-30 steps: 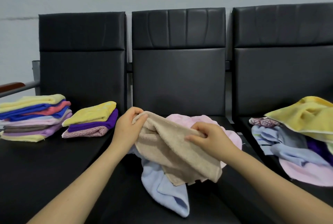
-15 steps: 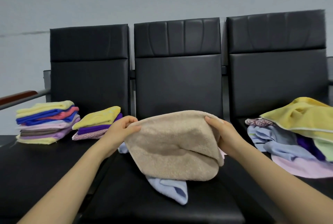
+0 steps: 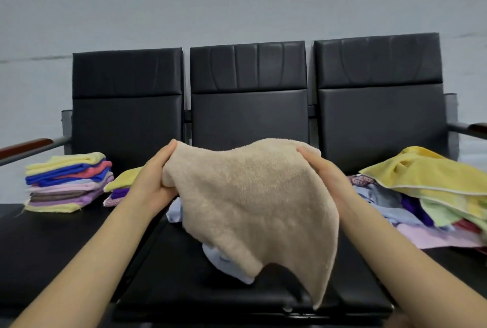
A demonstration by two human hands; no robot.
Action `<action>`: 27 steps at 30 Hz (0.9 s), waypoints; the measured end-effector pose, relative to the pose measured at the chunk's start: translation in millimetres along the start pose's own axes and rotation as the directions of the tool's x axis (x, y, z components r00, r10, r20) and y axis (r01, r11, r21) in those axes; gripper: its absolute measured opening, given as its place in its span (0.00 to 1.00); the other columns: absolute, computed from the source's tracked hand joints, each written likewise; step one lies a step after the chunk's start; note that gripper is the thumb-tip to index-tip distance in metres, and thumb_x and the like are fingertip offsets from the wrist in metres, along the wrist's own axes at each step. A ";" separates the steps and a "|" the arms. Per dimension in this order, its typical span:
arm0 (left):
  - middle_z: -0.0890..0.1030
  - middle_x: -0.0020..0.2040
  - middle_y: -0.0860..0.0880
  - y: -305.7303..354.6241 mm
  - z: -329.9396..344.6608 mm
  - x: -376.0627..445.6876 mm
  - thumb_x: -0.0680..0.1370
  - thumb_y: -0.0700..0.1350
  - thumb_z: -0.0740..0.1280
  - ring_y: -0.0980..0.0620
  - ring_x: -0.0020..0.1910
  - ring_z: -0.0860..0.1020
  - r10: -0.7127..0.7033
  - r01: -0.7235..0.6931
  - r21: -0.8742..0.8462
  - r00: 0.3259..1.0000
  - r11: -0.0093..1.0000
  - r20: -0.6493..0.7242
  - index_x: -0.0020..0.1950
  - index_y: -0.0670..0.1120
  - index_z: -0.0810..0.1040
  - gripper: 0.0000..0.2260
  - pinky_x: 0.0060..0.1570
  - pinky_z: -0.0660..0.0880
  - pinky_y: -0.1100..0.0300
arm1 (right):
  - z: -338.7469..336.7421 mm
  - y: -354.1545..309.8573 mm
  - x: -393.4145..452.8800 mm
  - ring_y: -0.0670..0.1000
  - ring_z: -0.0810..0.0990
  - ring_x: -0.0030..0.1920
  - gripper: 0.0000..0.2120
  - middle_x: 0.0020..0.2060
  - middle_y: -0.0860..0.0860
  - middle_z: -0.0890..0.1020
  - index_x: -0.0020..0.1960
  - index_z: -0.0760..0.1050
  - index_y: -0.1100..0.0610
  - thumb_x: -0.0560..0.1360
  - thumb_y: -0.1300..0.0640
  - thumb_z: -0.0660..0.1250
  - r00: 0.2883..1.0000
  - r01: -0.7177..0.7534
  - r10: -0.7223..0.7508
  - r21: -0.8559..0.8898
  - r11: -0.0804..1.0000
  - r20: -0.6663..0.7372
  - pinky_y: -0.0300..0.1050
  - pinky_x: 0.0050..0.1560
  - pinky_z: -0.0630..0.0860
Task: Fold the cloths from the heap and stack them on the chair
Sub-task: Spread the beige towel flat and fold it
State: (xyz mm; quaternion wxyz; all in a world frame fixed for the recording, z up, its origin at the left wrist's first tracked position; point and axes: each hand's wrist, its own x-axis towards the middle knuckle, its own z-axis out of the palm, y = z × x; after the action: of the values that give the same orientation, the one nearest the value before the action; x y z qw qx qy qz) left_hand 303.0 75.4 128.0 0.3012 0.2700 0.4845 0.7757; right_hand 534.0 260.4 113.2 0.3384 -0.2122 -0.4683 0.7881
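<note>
Head view: both hands hold a beige cloth [image 3: 253, 196] spread above the middle chair seat [image 3: 184, 283], the left hand [image 3: 155, 182] gripping its left top corner, the right hand [image 3: 324, 177] its right. Folded stacks [image 3: 68, 182] lie left of the hands; the unfolded heap [image 3: 427, 190] lies right.

A row of three black padded seats [image 3: 247, 293] joined side by side carries everything. On the left seat [image 3: 52, 243] stands a tall stack of folded cloths [image 3: 68, 182] in yellow, blue, red, pink and purple, and just beside it a smaller stack [image 3: 118, 188] topped with yellow. On the middle seat lies a crumpled pale blue cloth [image 3: 224, 261]. On the right seat [image 3: 434, 261] sprawls a loose heap of cloths [image 3: 427, 196], a yellow one on top.
</note>
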 end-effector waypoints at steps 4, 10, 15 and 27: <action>0.82 0.45 0.47 -17.2 -2.1 17.4 0.78 0.52 0.67 0.50 0.43 0.81 -0.021 0.032 0.115 0.995 0.993 -0.095 0.58 0.44 0.80 0.15 0.41 0.76 0.56 | 3.2 1.0 30.1 0.44 0.77 0.29 0.13 0.22 0.44 0.78 0.39 0.78 0.54 0.80 0.54 0.62 0.996 0.025 -0.038 -0.164 0.986 -0.079 0.32 0.25 0.72; 0.82 0.54 0.46 -70.1 -28.2 72.5 0.79 0.47 0.66 0.50 0.51 0.80 0.067 0.022 0.439 0.980 0.898 -0.187 0.57 0.47 0.81 0.09 0.40 0.74 0.58 | -34.7 46.9 73.0 0.51 0.82 0.41 0.07 0.41 0.51 0.85 0.47 0.83 0.54 0.73 0.51 0.71 0.984 0.089 -0.139 -0.363 0.928 -0.115 0.47 0.42 0.78; 0.80 0.53 0.49 -107.2 -43.2 102.4 0.78 0.48 0.65 0.50 0.51 0.76 0.168 0.046 0.774 0.966 0.632 -0.194 0.56 0.47 0.80 0.10 0.41 0.68 0.59 | -52.2 81.6 110.1 0.50 0.77 0.43 0.14 0.44 0.60 0.81 0.52 0.78 0.67 0.75 0.55 0.68 0.959 0.018 -0.199 -0.656 0.754 -0.203 0.46 0.44 0.74; 0.76 0.56 0.49 -117.5 -28.5 105.2 0.77 0.46 0.68 0.49 0.60 0.71 0.444 -0.186 0.954 0.894 0.236 0.064 0.62 0.48 0.76 0.14 0.57 0.70 0.54 | -61.4 99.9 120.8 0.51 0.75 0.55 0.19 0.55 0.51 0.75 0.63 0.73 0.53 0.72 0.60 0.68 0.904 0.078 -0.422 -0.945 0.319 -0.068 0.42 0.53 0.69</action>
State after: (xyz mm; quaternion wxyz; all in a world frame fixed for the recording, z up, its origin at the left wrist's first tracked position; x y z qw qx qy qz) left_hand 236.2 176.3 23.0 -0.1335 0.3982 0.8088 0.4116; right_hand 458.4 352.2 -6.0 0.3457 -0.4068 -0.7979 0.2800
